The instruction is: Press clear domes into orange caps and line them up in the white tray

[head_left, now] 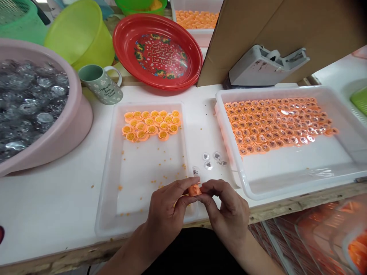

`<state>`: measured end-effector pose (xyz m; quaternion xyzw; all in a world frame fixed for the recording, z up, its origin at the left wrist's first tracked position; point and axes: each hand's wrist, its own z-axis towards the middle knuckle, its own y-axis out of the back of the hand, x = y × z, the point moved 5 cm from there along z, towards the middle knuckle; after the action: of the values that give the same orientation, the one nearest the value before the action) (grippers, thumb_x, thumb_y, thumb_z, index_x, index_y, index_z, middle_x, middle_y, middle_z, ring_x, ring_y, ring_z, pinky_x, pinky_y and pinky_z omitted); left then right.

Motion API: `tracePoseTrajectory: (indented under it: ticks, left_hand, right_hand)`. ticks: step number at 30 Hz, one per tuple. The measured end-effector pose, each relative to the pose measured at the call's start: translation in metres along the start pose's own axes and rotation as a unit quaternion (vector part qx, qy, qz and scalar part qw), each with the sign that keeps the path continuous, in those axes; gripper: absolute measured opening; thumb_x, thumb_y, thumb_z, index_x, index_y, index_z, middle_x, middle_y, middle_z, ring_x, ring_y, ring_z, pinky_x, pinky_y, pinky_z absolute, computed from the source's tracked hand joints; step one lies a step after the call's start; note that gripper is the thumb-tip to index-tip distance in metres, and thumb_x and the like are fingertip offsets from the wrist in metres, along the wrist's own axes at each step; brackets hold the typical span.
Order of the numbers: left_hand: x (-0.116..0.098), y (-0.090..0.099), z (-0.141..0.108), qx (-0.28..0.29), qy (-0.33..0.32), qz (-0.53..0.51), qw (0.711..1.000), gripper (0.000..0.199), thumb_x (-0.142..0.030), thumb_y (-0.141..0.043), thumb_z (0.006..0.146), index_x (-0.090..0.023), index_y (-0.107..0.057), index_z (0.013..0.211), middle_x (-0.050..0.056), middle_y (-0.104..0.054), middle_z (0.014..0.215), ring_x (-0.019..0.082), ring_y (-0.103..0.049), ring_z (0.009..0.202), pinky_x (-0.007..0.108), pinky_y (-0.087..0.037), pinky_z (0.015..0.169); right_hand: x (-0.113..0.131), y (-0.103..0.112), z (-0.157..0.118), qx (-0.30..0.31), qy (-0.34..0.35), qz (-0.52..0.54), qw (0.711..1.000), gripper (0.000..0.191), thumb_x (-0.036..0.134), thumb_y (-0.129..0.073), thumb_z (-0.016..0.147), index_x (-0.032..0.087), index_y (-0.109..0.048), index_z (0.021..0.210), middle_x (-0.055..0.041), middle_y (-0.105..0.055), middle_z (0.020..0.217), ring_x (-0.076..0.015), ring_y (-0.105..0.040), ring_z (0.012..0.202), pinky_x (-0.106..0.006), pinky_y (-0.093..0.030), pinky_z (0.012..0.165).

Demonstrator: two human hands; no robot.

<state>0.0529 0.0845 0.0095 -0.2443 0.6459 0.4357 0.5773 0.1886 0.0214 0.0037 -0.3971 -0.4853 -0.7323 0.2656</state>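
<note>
From here, near the white worktop's [57,206] front edge, the left hand [168,204] and right hand [229,204] jointly pinch a small, glossy orange piece [195,190]; round, clear printed discs [208,165] lie just beyond, nearer the right.

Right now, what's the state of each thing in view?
Orange piece: held
Left hand: gripping the orange piece
Right hand: gripping the orange piece
Left tray: partly filled with orange cups
Right tray: partly filled with picture-topped pieces
Loose discs: lying between the trays
Pink basin: filled with shiny clear pieces
Mug: uncovered
Red platter: patterned side showing
Cardboard: standing on edge
</note>
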Motion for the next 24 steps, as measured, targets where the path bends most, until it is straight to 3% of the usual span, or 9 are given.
tracePoseTrajectory:
  ticks: [3, 5, 8, 11, 19, 22, 24]
  left_hand:
    - [0.005, -0.002, 0.001, 0.000, 0.048, -0.082, 0.996, 0.026, -0.009, -0.059, 0.088, -0.024, -0.067, 0.108, -0.002, -0.074, 0.096, 0.010, -0.071, 0.086, 0.014, -0.055, 0.080]
    - [0.010, -0.003, 0.002, -0.008, 0.087, -0.155, 0.984, 0.025, -0.009, -0.062, 0.086, -0.024, -0.068, 0.105, -0.002, -0.072, 0.099, 0.011, -0.069, 0.091, 0.016, -0.056, 0.081]
    - [0.019, -0.004, 0.003, -0.018, 0.156, -0.254, 0.954, 0.028, -0.009, -0.068, 0.082, -0.024, -0.068, 0.105, -0.001, -0.071, 0.103, 0.014, -0.068, 0.095, 0.019, -0.056, 0.082]
    - [0.024, -0.006, 0.003, -0.008, 0.189, -0.300, 0.935, 0.021, -0.010, -0.069, 0.081, -0.022, -0.069, 0.098, -0.002, -0.071, 0.091, 0.014, -0.067, 0.086, 0.021, -0.056, 0.079]
    - [0.014, -0.016, 0.006, -0.070, 0.166, -0.249, 0.952, 0.003, -0.018, -0.062, 0.083, -0.016, -0.065, 0.084, 0.001, -0.068, 0.080, 0.014, -0.063, 0.077, 0.024, -0.053, 0.073]
    - [0.017, -0.020, 0.025, -0.011, 0.167, -0.194, 0.967, 0.012, -0.026, -0.060, 0.084, -0.017, -0.065, 0.090, 0.004, -0.069, 0.085, 0.018, -0.065, 0.081, 0.029, -0.054, 0.076]
    - [0.021, -0.007, 0.044, 0.009, 0.153, -0.116, 0.981, 0.021, -0.033, -0.058, 0.084, -0.018, -0.066, 0.095, 0.006, -0.070, 0.088, 0.020, -0.065, 0.081, 0.032, -0.054, 0.076]
  right_hand:
    - [0.001, -0.002, 0.004, 0.023, 0.006, 0.030, 0.999, 0.030, 0.008, -0.064, 0.086, 0.020, -0.060, 0.113, -0.0028, -0.062, 0.095, -0.0108, -0.063, 0.073, -0.024, -0.052, 0.069]
    - [0.002, -0.002, 0.008, 0.044, 0.011, 0.047, 0.998, 0.030, 0.007, -0.063, 0.086, 0.021, -0.061, 0.113, -0.0038, -0.061, 0.100, -0.0101, -0.062, 0.075, -0.023, -0.052, 0.070]
    - [0.004, 0.001, 0.011, 0.038, 0.005, 0.068, 0.997, 0.028, 0.008, -0.065, 0.086, 0.021, -0.061, 0.110, -0.0020, -0.062, 0.095, -0.0105, -0.062, 0.075, -0.023, -0.052, 0.069]
    - [0.003, -0.001, 0.009, 0.044, -0.013, 0.076, 0.996, 0.024, 0.013, -0.066, 0.086, 0.023, -0.060, 0.106, 0.0003, -0.064, 0.086, -0.0118, -0.061, 0.073, -0.024, -0.051, 0.067]
    - [-0.007, -0.014, 0.004, 0.002, -0.091, 0.087, 0.992, 0.008, 0.026, -0.062, 0.088, 0.021, -0.061, 0.094, 0.0015, -0.062, 0.072, -0.0123, -0.057, 0.061, -0.024, -0.048, 0.056]
    - [-0.020, -0.011, 0.010, 0.023, -0.156, 0.149, 0.976, 0.015, 0.033, -0.067, 0.084, 0.020, -0.064, 0.091, 0.0012, -0.061, 0.068, -0.0125, -0.056, 0.058, -0.024, -0.047, 0.053]
    - [-0.037, 0.007, 0.018, 0.014, -0.206, 0.182, 0.962, 0.022, 0.036, -0.070, 0.081, 0.019, -0.065, 0.093, 0.0004, -0.062, 0.069, -0.0121, -0.055, 0.056, -0.023, -0.046, 0.049]
